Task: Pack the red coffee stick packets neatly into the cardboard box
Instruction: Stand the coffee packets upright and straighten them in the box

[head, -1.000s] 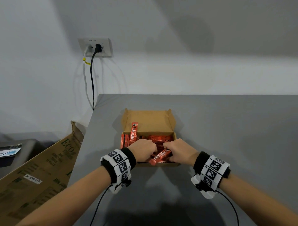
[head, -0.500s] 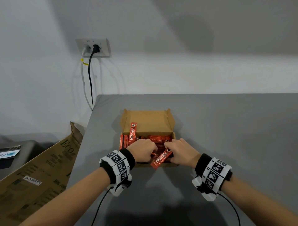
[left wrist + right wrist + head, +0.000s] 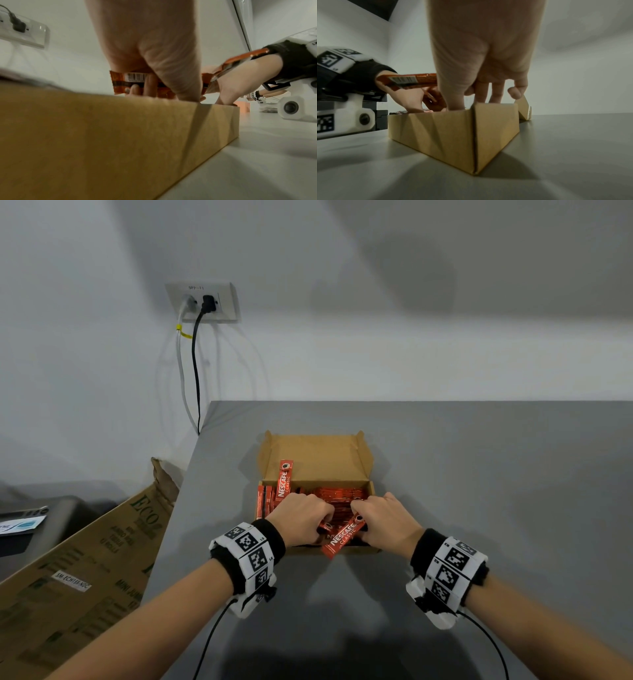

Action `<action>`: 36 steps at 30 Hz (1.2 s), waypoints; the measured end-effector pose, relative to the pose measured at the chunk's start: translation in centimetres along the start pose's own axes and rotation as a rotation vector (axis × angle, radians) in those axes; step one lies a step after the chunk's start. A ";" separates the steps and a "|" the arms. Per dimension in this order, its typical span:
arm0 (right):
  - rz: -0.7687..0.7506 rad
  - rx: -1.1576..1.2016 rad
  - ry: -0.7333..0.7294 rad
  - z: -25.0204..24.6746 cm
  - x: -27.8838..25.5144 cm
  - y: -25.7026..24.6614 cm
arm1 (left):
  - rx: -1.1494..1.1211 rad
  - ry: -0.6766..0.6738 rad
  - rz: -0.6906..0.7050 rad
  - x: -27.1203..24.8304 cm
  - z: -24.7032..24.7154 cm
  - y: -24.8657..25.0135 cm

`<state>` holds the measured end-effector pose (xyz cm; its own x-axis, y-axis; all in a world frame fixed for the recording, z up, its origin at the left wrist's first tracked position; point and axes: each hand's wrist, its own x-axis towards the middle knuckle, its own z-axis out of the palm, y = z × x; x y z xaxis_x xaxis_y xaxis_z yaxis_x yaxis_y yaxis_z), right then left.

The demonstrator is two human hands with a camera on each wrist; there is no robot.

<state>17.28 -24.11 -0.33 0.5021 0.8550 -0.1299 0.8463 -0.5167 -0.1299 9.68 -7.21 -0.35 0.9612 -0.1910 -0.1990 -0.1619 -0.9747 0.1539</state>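
Box: open cardboard box (image 3: 317,455) on the grey table (image 3: 479,474), lid flap lying back toward 12 o'clock; near wall toward the person.
Packets in box: red coffee stick packets (image 3: 337,494) fill the tray; a row stands on edge along the 9 o'clock wall, the rest lie in a loose layer across the middle and 3 o'clock side.
Stray packet: one Nescafe packet (image 3: 284,481) leans against the lid flap at about 11 o'clock, top end above the row.
Left hand: left hand (image 3: 299,517) over the near-left part of the tray, fingers curled down around a packet (image 3: 130,79); the left wrist view shows its barcode end between thumb and fingers (image 3: 137,90).
Right hand: right hand (image 3: 385,520) over the near-right part, thumb and fingers pinching the far end of a tilted packet (image 3: 342,537).
Tilted packet: lies slantwise, lower end over the near wall at 6 o'clock, upper end toward 1 o'clock in the right hand.
Right fingers: in the right wrist view they reach down inside the near corner (image 3: 481,93); little finger held apart.
Surroundings: wall socket (image 3: 203,302) with two cables at 11 o'clock; large printed carton (image 3: 85,559) beside the table at 8 o'clock.
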 end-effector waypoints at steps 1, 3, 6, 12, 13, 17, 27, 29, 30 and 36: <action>-0.001 0.000 0.002 0.0 0.0 0.0 | 0.008 0.001 -0.004 0.0 0.0 0.0; -0.005 0.000 0.010 0.0 -0.1 0.0 | 0.013 0.001 -0.010 0.0 0.1 0.1; -0.005 0.014 0.001 -0.2 -0.2 0.1 | 0.009 0.002 -0.013 -0.1 0.1 -0.1; 0.022 0.039 -0.027 -0.6 -0.3 0.3 | -0.024 0.011 -0.015 -0.2 0.2 -0.3; 0.029 0.043 -0.021 -0.7 -0.2 0.3 | -0.028 0.021 -0.014 -0.2 0.2 -0.3; 0.053 0.078 0.009 -1.3 -0.1 0.1 | -0.047 0.061 -0.001 -0.1 0.4 -0.5; 0.067 0.046 -0.022 -2.4 -1.6 2.1 | -0.126 0.051 -0.044 -0.1 0.8 -0.9; 0.110 0.048 -0.067 -2.5 -1.8 2.4 | -0.125 0.046 -0.043 -0.1 0.8 -1.0; 0.130 0.051 -0.084 -2.5 -1.9 2.4 | -0.123 0.045 -0.044 -0.1 0.8 -1.0; 0.101 0.071 -0.041 -1.9 -1.6 1.2 | -0.138 0.034 -0.069 -0.2 0.2 -0.8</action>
<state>17.88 -26.01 1.62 0.5747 0.7969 -0.1862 0.7765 -0.6028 -0.1835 9.54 -6.45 -0.66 0.9763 -0.1182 -0.1812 -0.0655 -0.9598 0.2731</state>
